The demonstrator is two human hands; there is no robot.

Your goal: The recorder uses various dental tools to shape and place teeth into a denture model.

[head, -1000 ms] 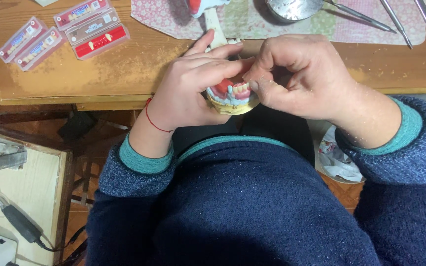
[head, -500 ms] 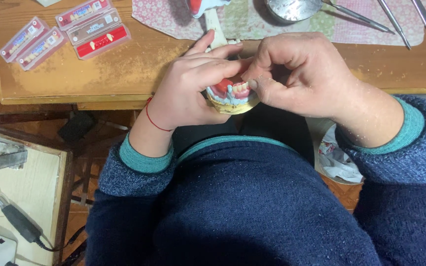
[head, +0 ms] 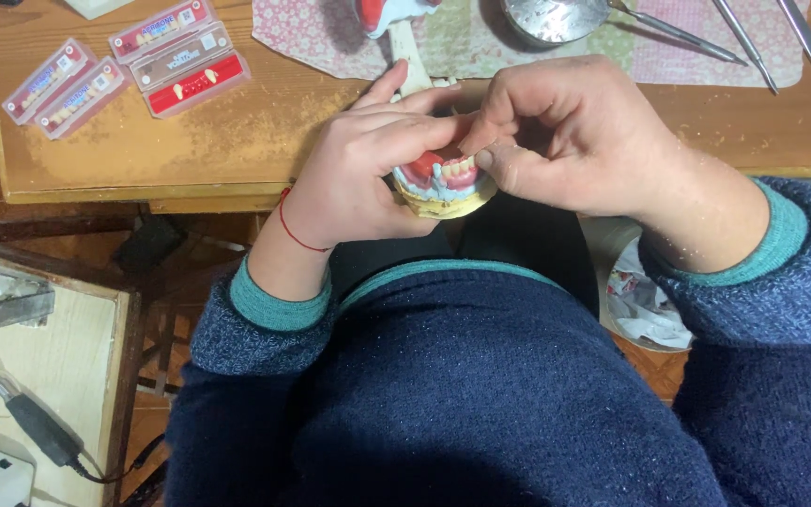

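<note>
I hold a dental model (head: 443,183) over my lap, just in front of the table edge: a yellowish plaster base with pale blue and red wax and a row of small white teeth. My left hand (head: 368,160) cups it from the left, a red thread around the wrist. My right hand (head: 574,131) closes on it from the right, thumb pressed against the teeth. Most of the model is hidden by my fingers.
On the wooden table (head: 143,150) lie several flat tooth cards (head: 185,56) at the left, a patterned mat (head: 481,38), a metal bowl (head: 551,17) and long metal instruments (head: 753,42). A side stand with a cabled handpiece (head: 39,427) is at lower left, crumpled paper (head: 645,300) at right.
Both hands stay on the model with only slight finger shifts; my right thumb has pressed a little more onto the teeth.
</note>
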